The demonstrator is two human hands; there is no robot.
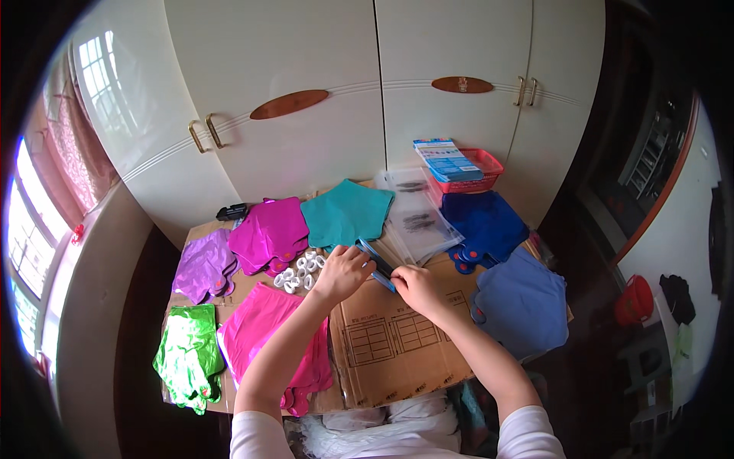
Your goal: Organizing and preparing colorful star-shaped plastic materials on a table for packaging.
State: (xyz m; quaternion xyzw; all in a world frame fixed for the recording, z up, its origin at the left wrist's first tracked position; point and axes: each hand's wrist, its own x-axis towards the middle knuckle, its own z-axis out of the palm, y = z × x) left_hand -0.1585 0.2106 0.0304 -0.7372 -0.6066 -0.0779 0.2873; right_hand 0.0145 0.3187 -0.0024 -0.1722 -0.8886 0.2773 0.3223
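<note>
Over the middle of the cardboard, both my hands hold a narrow blue-edged packet [380, 264] with a dark middle. My left hand [345, 271] is closed on its left side, fingers bent over it. Gripping its lower right end is my right hand [417, 285], thumb and fingers pressed together. What the packet contains cannot be made out. Small white rings [300, 273], like little ribbon rolls, lie in a heap left of my left hand. Behind the packet sits a pile of teal star-shaped foil balloons [348, 213], flat and uninflated. Clear plastic bags [417, 218] with dark printing lie behind my right hand.
More flat foil balloons lie around: purple [205, 264], magenta [269, 232], green [188, 353], pink [260, 321], dark blue [485, 222] and pale blue [524, 302]. At the back stands a red basket [485, 164] with blue packets [446, 159] on top. A white cabinet [306, 46] rises behind.
</note>
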